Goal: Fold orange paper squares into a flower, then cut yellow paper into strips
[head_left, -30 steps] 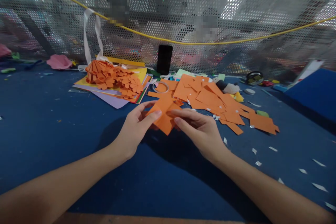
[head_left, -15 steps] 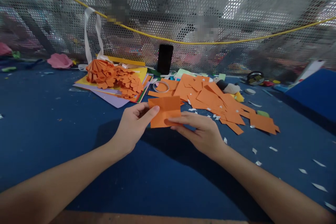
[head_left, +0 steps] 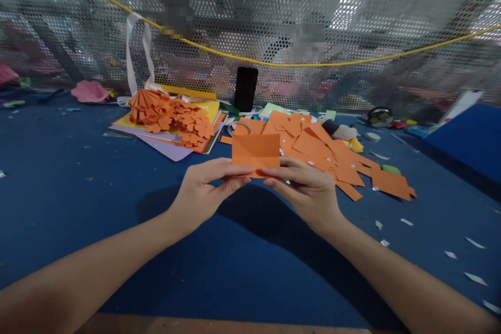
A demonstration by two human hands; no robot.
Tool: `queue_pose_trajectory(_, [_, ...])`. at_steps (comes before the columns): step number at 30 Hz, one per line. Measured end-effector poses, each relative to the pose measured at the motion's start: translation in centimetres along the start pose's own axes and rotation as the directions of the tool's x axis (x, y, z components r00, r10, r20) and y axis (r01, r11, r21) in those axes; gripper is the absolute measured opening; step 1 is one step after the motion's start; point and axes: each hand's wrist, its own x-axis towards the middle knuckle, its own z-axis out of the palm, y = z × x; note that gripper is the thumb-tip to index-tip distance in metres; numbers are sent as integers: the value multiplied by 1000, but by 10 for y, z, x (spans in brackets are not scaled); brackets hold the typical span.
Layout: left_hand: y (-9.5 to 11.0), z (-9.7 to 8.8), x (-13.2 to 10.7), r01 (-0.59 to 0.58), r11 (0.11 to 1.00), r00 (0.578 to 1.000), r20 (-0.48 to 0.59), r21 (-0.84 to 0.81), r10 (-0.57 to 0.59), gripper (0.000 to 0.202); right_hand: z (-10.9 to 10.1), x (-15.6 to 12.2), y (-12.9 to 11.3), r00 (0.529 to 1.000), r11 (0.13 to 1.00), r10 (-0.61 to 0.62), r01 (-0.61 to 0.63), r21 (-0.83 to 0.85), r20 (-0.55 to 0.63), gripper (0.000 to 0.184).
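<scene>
Between both hands a small piece of orange paper (head_left: 256, 150) is held up over the table, with a crease running across it. My left hand (head_left: 207, 188) pinches its lower edge from the left, thumb below and fingers in front. From the right, my right hand (head_left: 303, 188) grips the same lower edge, its fingertips close to those of the left. Behind the paper lies a loose heap of orange paper pieces (head_left: 313, 146). A clear roll of tape (head_left: 245, 126) is partly hidden behind the held paper.
Orange folded paper flowers (head_left: 191, 122) rest on a stack of coloured sheets (head_left: 172, 150) at the left. A dark phone (head_left: 246, 88) leans against the perforated metal screen (head_left: 219, 21). White scraps (head_left: 475, 278) lie at right, near a blue board (head_left: 469, 141).
The paper has moved slightly right and up. My left hand has shifted from its left side to the lower edge, and my right hand has moved a little right.
</scene>
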Motion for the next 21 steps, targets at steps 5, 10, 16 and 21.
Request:
queue_pose_trajectory(5, [-3,-2,1,-62,998,998,10,-31,63,18,-4,3,4,997,998,-62,63,-11,46,22])
queue_pose_trajectory(10, [-4,-2,0,-68,997,997,29,-35,69,18,-9,5,9,986,993,-110,114,-32,124,26])
queue_pose_trajectory(16, [-5,-4,1,-24,996,996,86,-86,31,21,-13,8,12,970,981,-175,186,-50,170,31])
queue_pose_trajectory(21, [-4,-5,1,-29,997,995,97,-72,36,19,-17,10,12,960,977,-211,212,13,185,31])
